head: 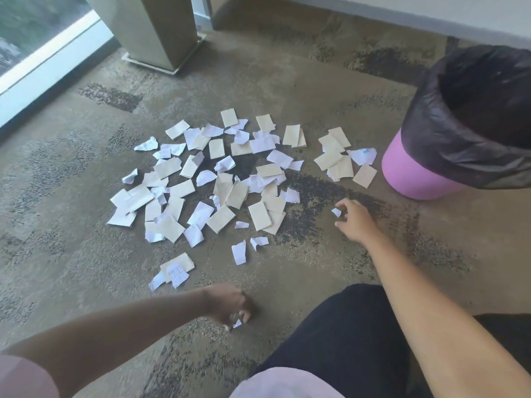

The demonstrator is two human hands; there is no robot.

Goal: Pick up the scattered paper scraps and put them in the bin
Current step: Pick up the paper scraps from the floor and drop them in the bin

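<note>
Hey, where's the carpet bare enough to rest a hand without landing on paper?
Bare carpet runs between the scrap pile and the post base. Another free strip lies between the right hand and the pink bin. The near floor by the left hand is also mostly free. The middle is crowded with overlapping scraps.
</note>
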